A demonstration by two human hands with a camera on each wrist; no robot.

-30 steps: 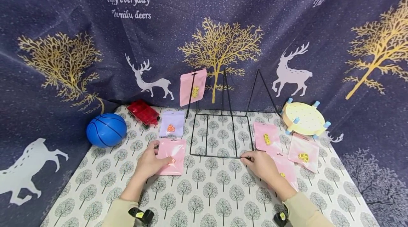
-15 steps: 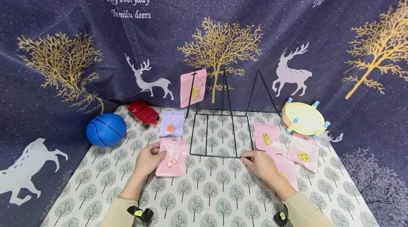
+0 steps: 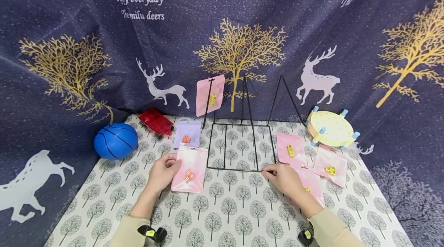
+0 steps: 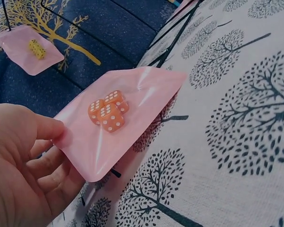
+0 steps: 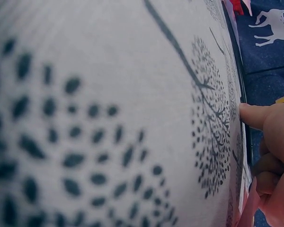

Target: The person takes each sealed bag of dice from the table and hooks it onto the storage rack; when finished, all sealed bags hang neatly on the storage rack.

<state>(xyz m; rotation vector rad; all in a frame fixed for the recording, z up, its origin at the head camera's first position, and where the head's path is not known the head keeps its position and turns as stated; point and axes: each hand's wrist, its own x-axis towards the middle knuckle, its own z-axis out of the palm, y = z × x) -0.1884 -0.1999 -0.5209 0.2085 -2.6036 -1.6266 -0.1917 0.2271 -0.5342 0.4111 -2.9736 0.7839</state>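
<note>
My left hand (image 3: 162, 174) pinches the left edge of a pink zip bag (image 3: 194, 160). Three orange dice (image 4: 109, 111) show through the bag in the left wrist view, and the bag is tilted up off the cloth. With thumb and curled fingers, my right hand (image 3: 285, 179) grips the front bar of a black wire display rack (image 3: 232, 170) near its right corner. On the rack's left hook hangs another pink bag (image 3: 218, 87) with yellow dice. Just behind the held bag, a lilac bag (image 3: 194, 128) with orange dice lies flat.
Right of the rack lie pink bags with yellow dice: one behind (image 3: 284, 143), one in front (image 3: 313, 181), and a paler one (image 3: 338, 160). A yellow round stool-like toy (image 3: 331, 127), a blue ball (image 3: 116, 141) and a red toy vehicle (image 3: 154, 121) stand farther out.
My left thumb has shifted from the bag's middle to its left edge. The bag has come up off the cloth and slightly right. My right hand has stayed on the rack.
</note>
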